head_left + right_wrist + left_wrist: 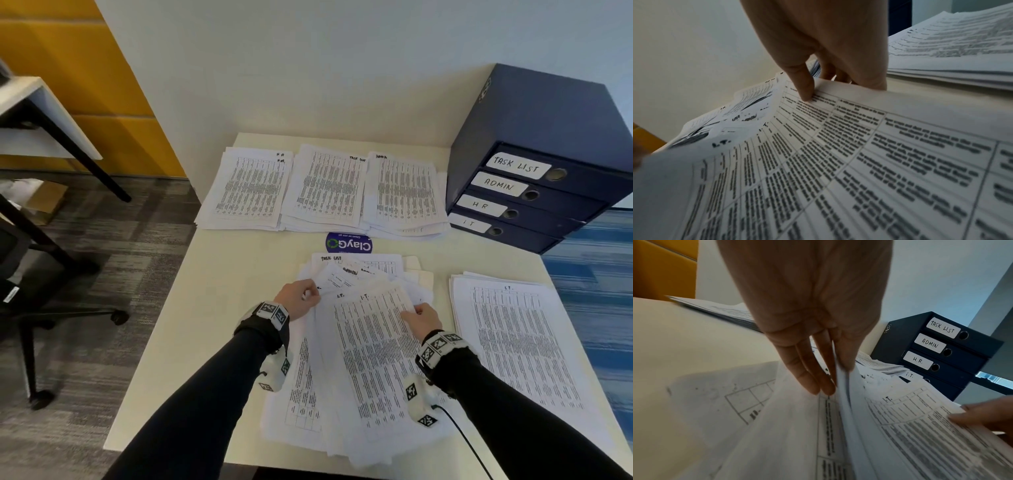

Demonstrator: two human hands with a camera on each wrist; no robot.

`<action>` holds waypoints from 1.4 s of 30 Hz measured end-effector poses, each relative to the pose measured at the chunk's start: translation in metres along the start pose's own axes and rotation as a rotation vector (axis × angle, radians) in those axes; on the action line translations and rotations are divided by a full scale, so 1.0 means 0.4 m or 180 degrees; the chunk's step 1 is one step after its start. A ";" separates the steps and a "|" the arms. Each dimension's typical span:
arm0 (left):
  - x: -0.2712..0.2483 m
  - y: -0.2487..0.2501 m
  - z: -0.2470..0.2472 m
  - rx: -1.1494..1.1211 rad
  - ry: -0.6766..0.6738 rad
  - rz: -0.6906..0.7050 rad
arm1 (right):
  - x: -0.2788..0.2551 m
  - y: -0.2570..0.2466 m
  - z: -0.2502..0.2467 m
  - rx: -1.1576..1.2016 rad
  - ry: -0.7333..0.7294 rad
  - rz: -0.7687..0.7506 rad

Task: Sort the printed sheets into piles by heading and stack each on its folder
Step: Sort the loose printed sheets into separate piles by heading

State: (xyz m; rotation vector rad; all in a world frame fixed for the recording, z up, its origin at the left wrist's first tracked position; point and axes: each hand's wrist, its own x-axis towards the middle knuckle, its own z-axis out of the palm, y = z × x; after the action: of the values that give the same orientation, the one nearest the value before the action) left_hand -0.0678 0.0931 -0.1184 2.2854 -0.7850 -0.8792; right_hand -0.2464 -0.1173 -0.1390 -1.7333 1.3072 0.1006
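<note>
Unsorted printed sheets fanned across near centre of cream table. Left hand pinching left edges of several sheets, thumb above, fingers beneath. Right hand gripping right edge of top I.T. sheet. Sorted: I.T. pile just right; HR pile, Task List pile, Admin pile along far edge, beside blue labelled folders.

The head view looks forward and down from above the worktop, taking in both forearms, the fanned sheets and the folder box at the far right. The left wrist view sits low and close behind its fingers, facing that box. The right wrist view skims the same fanned sheets, also very near.
</note>
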 end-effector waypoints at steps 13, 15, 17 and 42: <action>-0.013 0.023 0.028 -0.0644 -0.0614 -0.0622 | -0.031 0.002 -0.045 -0.0103 -0.0693 0.0221; -0.010 0.019 0.027 -0.1055 -0.0541 -0.1003 | -0.036 0.008 -0.052 -0.0159 -0.0651 0.0262; -0.010 0.019 0.026 -0.1678 -0.0584 -0.1247 | -0.031 0.006 -0.057 0.0135 -0.0511 0.0322; 0.021 0.178 0.021 -0.2215 0.2026 -0.0050 | -0.089 -0.286 0.003 0.2389 0.0330 -0.0757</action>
State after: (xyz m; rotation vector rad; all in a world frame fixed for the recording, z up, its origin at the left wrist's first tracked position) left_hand -0.0913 0.0370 -0.0792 1.7642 -0.1339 -0.3012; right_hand -0.1711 -0.0909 -0.0498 -1.2298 1.0107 -0.5563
